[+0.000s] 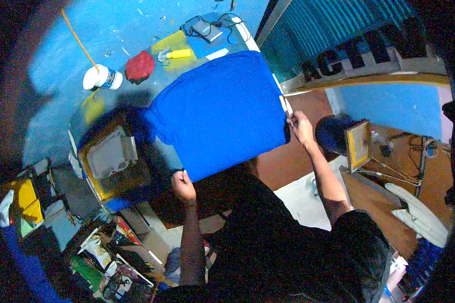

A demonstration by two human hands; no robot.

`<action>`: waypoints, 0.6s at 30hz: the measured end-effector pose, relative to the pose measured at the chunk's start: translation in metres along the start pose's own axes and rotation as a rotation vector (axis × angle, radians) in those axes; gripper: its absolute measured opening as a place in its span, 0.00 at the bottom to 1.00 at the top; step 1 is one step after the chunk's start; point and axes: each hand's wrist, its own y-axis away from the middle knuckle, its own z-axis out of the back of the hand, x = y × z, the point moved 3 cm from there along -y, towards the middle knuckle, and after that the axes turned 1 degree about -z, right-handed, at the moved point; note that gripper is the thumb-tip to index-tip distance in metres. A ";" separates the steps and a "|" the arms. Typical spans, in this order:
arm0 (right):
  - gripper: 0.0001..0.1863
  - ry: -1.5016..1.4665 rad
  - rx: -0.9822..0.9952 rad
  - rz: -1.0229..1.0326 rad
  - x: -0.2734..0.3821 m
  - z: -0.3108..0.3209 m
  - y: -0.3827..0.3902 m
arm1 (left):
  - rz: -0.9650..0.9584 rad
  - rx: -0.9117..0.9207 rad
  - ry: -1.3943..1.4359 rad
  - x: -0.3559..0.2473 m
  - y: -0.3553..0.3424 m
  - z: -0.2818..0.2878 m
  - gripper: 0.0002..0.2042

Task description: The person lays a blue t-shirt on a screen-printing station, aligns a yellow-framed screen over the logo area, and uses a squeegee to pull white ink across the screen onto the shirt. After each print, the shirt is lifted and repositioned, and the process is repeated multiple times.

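Observation:
A blue garment (222, 111), which looks like a T-shirt, lies spread out over the table in front of me. At its near left corner, my left hand (183, 187) is closed with the fingers pinched at the hem. My right hand (300, 127) bends its fingers around the garment's right edge, beside the table's side; the fingertips are partly hidden there. To the left of the garment rests a screen-printing frame (106, 188) with a yellowish rim and a grey patch in its mesh.
Along the blue wall stand a white tub (109, 78) with a stick, a crumpled red cloth (139, 67), a yellow bottle (179, 53) and a dark device (207, 30) with cables. A second frame (358, 146) stands at right. Clutter (101, 257) piles up at lower left.

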 end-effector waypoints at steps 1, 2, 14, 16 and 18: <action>0.09 -0.007 -0.047 0.073 0.014 -0.001 -0.023 | -0.028 -0.025 0.048 -0.015 -0.023 0.003 0.12; 0.09 -0.088 -0.104 0.205 0.031 -0.004 -0.048 | 0.023 -0.008 0.095 -0.031 -0.050 0.003 0.12; 0.18 0.178 0.140 0.347 0.162 -0.093 -0.290 | -0.494 -0.003 -0.359 -0.121 -0.350 -0.054 0.15; 0.17 0.241 0.127 0.333 0.164 -0.098 -0.303 | -0.544 0.062 -0.420 -0.108 -0.377 -0.057 0.14; 0.17 0.301 0.118 0.302 0.163 -0.101 -0.309 | -0.442 0.037 -0.347 -0.099 -0.390 -0.054 0.15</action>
